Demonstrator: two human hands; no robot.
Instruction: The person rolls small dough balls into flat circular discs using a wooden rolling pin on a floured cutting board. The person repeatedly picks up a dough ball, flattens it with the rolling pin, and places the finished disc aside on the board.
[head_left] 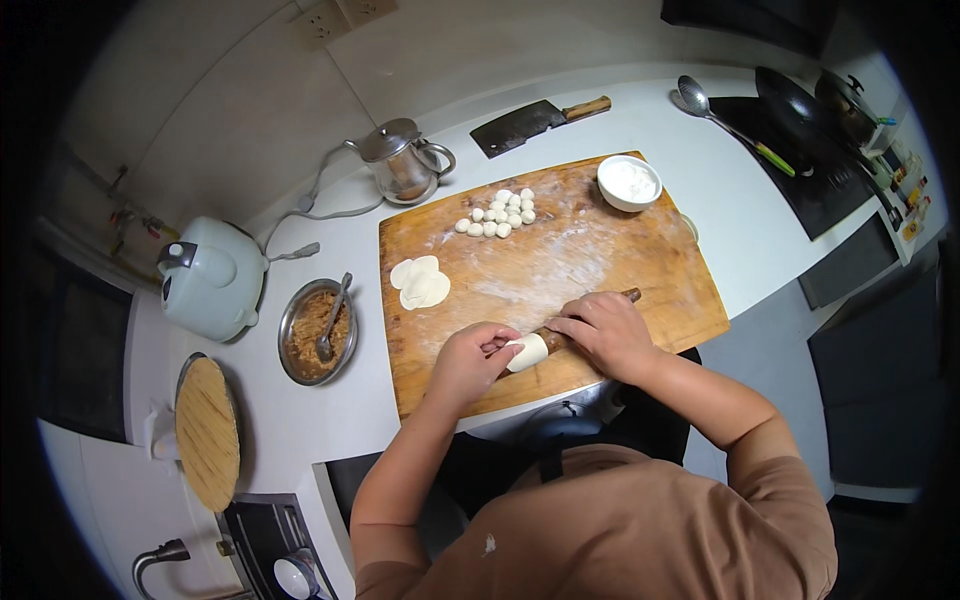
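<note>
On the floured wooden board (450, 340), near its front edge, a dough wrapper (527, 352) drapes over a thin wooden rolling pin (631, 295). My left hand (474, 362) pinches the wrapper's left edge between thumb and fingers. My right hand (607, 334) lies closed over the right part of the pin, whose tip sticks out beyond the fingers. At the board's left, several rolled wrappers (421, 283) overlap in a small stack. Small dough balls (497, 214) sit grouped toward the back, and a white bowl of flour (629, 184) stands at the back right corner.
Left of the board, a metal bowl of filling (317, 332) holds a spoon (335, 318). A round slatted tray (207, 433) and a rice cooker (212, 277) stand farther left. Behind are a kettle (404, 162) and a cleaver (518, 128); a skimmer (735, 125) lies by the stove (795, 165).
</note>
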